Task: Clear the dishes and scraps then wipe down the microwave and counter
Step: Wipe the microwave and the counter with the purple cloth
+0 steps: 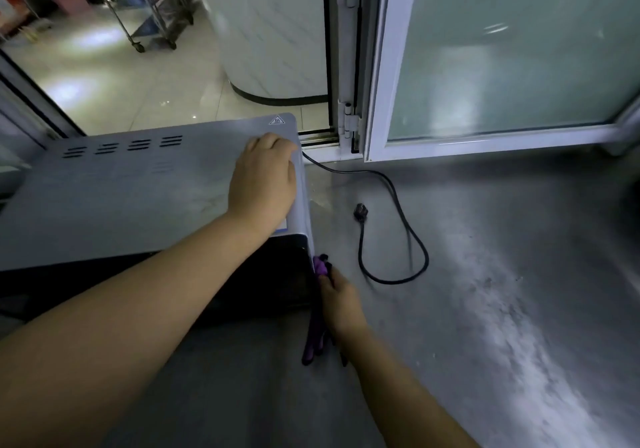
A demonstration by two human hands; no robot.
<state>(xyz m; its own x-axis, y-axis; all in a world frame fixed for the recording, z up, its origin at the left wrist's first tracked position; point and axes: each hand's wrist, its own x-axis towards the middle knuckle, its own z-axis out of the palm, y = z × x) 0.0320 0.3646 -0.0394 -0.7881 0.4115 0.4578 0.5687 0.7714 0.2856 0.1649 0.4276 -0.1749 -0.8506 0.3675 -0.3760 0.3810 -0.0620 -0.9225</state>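
A grey microwave (138,184) with vent slots on its top stands on the grey counter (485,274) at the left. Its dark door faces me. My left hand (265,177) rests palm down on the top's right rear corner, fingers bent over the edge. My right hand (341,300) grips a purple cloth (320,271) and holds it against the microwave's right side, near the front lower corner. Part of the cloth hangs below my wrist.
The microwave's black power cord (394,212) loops across the counter to its right, its plug (360,210) lying loose. A white-framed frosted window (502,67) stands open behind. Beyond it are a tiled floor, a white rounded column and a wheeled metal rack (152,4).
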